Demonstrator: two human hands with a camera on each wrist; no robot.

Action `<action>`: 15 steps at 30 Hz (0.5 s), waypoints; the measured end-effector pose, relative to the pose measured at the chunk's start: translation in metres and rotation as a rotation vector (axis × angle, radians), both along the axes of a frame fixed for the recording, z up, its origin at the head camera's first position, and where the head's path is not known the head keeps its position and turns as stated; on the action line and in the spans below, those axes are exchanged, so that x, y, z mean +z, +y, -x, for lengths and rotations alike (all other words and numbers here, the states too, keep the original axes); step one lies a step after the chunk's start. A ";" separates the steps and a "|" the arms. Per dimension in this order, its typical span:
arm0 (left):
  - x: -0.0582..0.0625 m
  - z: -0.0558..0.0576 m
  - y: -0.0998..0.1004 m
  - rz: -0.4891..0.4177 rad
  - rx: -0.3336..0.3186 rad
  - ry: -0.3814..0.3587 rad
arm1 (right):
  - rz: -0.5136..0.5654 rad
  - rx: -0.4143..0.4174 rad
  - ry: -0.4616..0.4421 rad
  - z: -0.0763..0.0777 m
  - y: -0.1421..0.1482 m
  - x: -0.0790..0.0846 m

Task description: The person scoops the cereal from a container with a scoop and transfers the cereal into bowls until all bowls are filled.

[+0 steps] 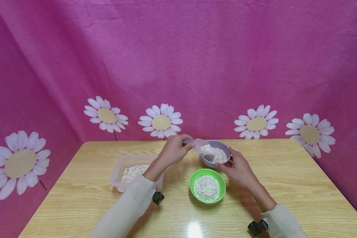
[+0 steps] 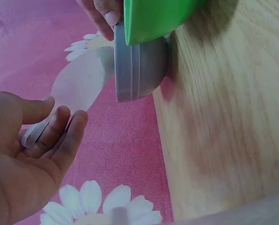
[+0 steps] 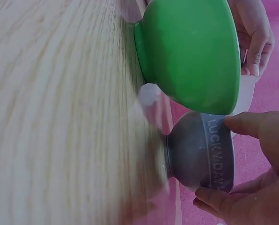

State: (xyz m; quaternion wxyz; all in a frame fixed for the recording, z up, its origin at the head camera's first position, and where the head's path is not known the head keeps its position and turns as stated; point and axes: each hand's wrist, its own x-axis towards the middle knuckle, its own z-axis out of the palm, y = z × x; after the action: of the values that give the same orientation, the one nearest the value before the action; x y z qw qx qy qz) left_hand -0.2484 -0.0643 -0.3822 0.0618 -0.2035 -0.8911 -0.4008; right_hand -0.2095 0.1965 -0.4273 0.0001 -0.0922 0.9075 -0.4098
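My left hand (image 1: pixel 174 150) pinches the handle of a translucent plastic scoop (image 1: pixel 198 144); its bowl tips over the rim of a grey-purple bowl (image 3: pixel 191 150). Pale flakes like oats (image 1: pixel 217 154) lie in that bowl, which stands on the table. My right hand (image 1: pixel 239 168) grips the bowl's right side, thumb near the front and fingers round the far side. Closer to me stands a green bowl (image 1: pixel 222 185) with similar flakes in it; neither hand touches it. In the left wrist view the scoop (image 2: pixel 78 82) reaches to the grey bowl's mouth.
A translucent rectangular tub (image 1: pixel 137 160) holding more flakes stands on the left, partly behind my left forearm. The wooden table (image 1: pixel 285 178) ends at a pink cloth (image 1: pixel 196 66) printed with daisies, hung at the back and sides.
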 end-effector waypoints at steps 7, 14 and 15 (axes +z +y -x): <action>0.011 0.005 0.006 0.151 -0.075 0.057 | 0.015 0.011 -0.010 0.002 0.001 -0.003; 0.035 0.010 0.015 0.306 -0.141 0.201 | 0.019 0.012 -0.032 0.001 0.002 -0.003; 0.039 0.011 0.016 0.314 -0.145 0.217 | 0.020 0.011 -0.035 0.001 0.002 -0.002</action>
State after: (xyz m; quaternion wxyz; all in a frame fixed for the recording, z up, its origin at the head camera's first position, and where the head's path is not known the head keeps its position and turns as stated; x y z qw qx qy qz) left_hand -0.2590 -0.0486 -0.3435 0.0959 -0.3164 -0.9137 -0.2362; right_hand -0.2109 0.1988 -0.4297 0.0172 -0.0903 0.9027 -0.4203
